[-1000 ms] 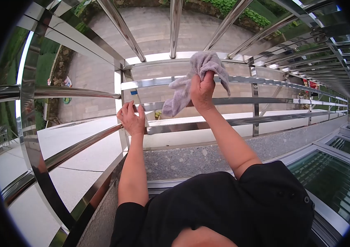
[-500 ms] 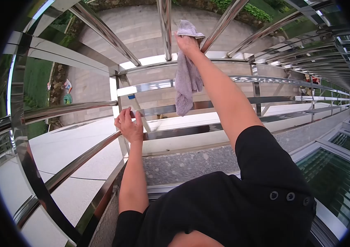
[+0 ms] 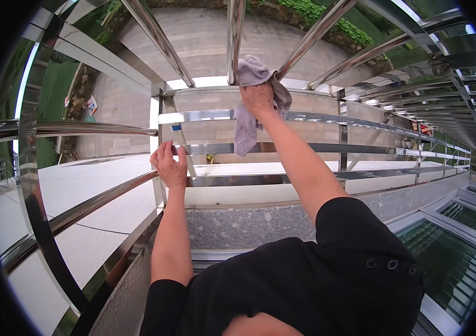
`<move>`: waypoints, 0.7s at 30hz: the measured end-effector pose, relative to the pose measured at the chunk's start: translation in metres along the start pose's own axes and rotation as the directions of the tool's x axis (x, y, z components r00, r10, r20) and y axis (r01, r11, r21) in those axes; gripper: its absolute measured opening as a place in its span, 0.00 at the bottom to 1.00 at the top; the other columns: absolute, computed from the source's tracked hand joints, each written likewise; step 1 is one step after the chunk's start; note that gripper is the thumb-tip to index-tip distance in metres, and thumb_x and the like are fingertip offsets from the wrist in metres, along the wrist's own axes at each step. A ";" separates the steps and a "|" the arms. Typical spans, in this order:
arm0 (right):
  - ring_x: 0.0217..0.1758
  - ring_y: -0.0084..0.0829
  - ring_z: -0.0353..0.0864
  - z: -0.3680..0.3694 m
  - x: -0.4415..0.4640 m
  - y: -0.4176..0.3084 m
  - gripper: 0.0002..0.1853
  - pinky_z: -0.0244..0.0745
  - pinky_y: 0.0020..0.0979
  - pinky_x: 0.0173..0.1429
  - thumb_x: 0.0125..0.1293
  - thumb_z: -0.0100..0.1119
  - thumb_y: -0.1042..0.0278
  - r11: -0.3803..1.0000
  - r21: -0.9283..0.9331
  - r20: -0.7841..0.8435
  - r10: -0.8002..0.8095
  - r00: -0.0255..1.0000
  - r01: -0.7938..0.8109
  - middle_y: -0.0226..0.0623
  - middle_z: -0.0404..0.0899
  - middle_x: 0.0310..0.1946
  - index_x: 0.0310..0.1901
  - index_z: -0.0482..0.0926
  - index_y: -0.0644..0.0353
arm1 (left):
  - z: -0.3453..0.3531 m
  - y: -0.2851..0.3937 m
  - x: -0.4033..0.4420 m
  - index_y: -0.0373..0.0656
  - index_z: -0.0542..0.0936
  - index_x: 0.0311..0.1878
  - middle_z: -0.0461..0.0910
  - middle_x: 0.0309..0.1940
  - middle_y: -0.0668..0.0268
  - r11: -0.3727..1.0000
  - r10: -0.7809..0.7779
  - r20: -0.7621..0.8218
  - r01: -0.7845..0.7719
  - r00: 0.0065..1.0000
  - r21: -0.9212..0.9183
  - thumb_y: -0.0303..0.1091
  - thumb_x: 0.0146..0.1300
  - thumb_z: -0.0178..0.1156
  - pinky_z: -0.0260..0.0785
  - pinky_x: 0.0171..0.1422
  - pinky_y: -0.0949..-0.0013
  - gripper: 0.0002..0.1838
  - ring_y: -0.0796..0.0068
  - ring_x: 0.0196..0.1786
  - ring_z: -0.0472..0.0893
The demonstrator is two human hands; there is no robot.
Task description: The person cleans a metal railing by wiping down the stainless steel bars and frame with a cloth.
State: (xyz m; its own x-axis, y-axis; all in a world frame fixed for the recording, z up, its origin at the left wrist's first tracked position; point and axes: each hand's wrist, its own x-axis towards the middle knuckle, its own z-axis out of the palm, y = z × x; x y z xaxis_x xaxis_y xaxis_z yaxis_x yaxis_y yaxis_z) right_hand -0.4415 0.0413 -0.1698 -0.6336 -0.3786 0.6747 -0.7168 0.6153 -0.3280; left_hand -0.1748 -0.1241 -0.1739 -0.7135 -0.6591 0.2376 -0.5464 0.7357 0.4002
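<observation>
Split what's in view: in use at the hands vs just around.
In use:
- greyish-purple cloth, bunched in the right hand
- metal railing, left hand at its corner

Just around:
- stone ledge
- glass window, lower right
- paving and green plants, beyond the bars

Two hands [image 3: 257, 101] and two forearms [image 3: 299, 154] are showing; one cloth [image 3: 244, 133], one shirt [image 3: 305, 280], one stone ledge [image 3: 238, 227] also showing.
</observation>
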 end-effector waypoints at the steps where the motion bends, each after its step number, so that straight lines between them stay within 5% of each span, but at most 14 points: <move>1: 0.47 0.49 0.79 -0.002 -0.008 0.003 0.14 0.73 0.44 0.53 0.58 0.57 0.63 1.000 -0.016 0.075 -0.001 0.997 0.002 0.47 0.80 0.44 0.44 0.79 0.58 | -0.001 0.001 0.000 0.48 0.80 0.50 0.76 0.53 0.72 1.000 -0.003 0.000 0.003 1.000 -0.008 0.39 0.56 0.65 0.66 0.61 0.61 0.18 0.59 0.59 0.65; 4: 0.47 0.49 0.79 0.000 -0.039 0.015 0.15 0.74 0.44 0.52 0.57 0.56 0.64 0.973 -0.229 0.417 0.103 0.903 -0.005 0.47 0.80 0.45 0.47 0.79 0.56 | 0.000 0.000 0.000 0.48 0.80 0.50 0.76 0.53 0.73 1.000 -0.007 -0.002 0.007 1.000 -0.012 0.39 0.56 0.65 0.66 0.62 0.61 0.17 0.60 0.59 0.65; 5: 0.50 0.49 0.78 0.001 -0.050 0.019 0.16 0.71 0.45 0.56 0.56 0.56 0.66 0.991 -0.125 0.227 0.064 0.972 -0.036 0.46 0.80 0.46 0.48 0.79 0.57 | -0.001 0.001 0.000 0.48 0.80 0.50 0.76 0.53 0.73 1.000 -0.011 -0.004 0.011 1.000 -0.012 0.39 0.56 0.65 0.66 0.62 0.61 0.17 0.60 0.59 0.65; 9: 0.57 0.50 0.73 -0.035 -0.065 0.019 0.17 0.64 0.46 0.64 0.58 0.54 0.70 0.993 -0.116 0.191 0.056 0.980 -0.034 0.44 0.78 0.51 0.50 0.78 0.60 | 0.001 -0.001 -0.001 0.48 0.80 0.49 0.76 0.52 0.73 1.000 -0.016 -0.012 0.015 1.000 -0.025 0.38 0.56 0.64 0.65 0.62 0.60 0.17 0.58 0.59 0.65; 12: 0.59 0.52 0.72 -0.069 -0.081 0.027 0.21 0.62 0.47 0.65 0.55 0.54 0.75 0.978 -0.033 0.071 0.207 0.976 -0.205 0.47 0.78 0.52 0.53 0.76 0.62 | 0.002 -0.002 -0.001 0.49 0.79 0.49 0.76 0.51 0.73 0.999 -0.015 -0.022 0.014 1.000 -0.034 0.38 0.56 0.64 0.64 0.62 0.59 0.17 0.56 0.59 0.65; 14: 0.61 0.53 0.71 -0.111 -0.084 0.032 0.25 0.60 0.48 0.67 0.52 0.54 0.78 0.840 0.198 0.204 0.469 0.859 -0.505 0.50 0.76 0.55 0.56 0.74 0.63 | 0.001 -0.002 0.000 0.49 0.79 0.49 0.76 0.51 0.73 0.999 -0.015 -0.017 0.014 1.000 -0.045 0.39 0.56 0.64 0.64 0.62 0.58 0.17 0.57 0.59 0.65; 17: 0.60 0.52 0.71 -0.158 -0.057 0.012 0.26 0.63 0.45 0.64 0.50 0.54 0.75 0.934 0.137 0.142 0.312 0.939 -0.331 0.51 0.74 0.55 0.55 0.74 0.62 | -0.004 0.003 0.003 0.50 0.79 0.50 0.75 0.51 0.73 0.999 -0.033 -0.005 0.033 0.999 -0.026 0.40 0.56 0.64 0.64 0.62 0.58 0.17 0.57 0.59 0.65; 21: 0.52 0.53 0.74 -0.134 -0.021 -0.019 0.26 0.69 0.44 0.57 0.52 0.58 0.73 0.985 -0.143 0.301 -0.047 0.952 0.094 0.50 0.74 0.52 0.56 0.73 0.62 | -0.005 0.004 0.002 0.50 0.79 0.50 0.75 0.51 0.73 0.999 -0.027 0.000 0.027 1.000 -0.019 0.40 0.56 0.64 0.64 0.62 0.58 0.17 0.58 0.59 0.66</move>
State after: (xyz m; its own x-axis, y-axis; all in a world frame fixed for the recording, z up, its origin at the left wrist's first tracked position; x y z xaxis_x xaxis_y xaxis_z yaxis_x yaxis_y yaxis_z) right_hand -0.3758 0.1304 -0.0893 -0.6575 -0.5976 0.4588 -0.7241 0.6696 -0.1654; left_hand -0.1762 -0.1232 -0.1675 -0.6985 -0.6786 0.2271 -0.5567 0.7147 0.4234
